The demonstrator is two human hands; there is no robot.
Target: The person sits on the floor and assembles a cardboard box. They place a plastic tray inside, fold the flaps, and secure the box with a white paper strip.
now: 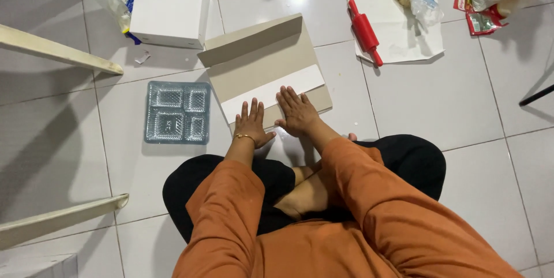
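Tiled floor (450, 99): flat cardboard sheet (259, 61) under both hands (276, 117).

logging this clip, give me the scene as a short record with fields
setting: tiled floor, person seated cross-legged
left hand: flat on the cardboard sheet's near edge
right hand: flat on the cardboard sheet, by its white strip
sheet: far flap folded up
left of sheet: clear compartment tray
behind: white box
right: red rolling pin on white paper
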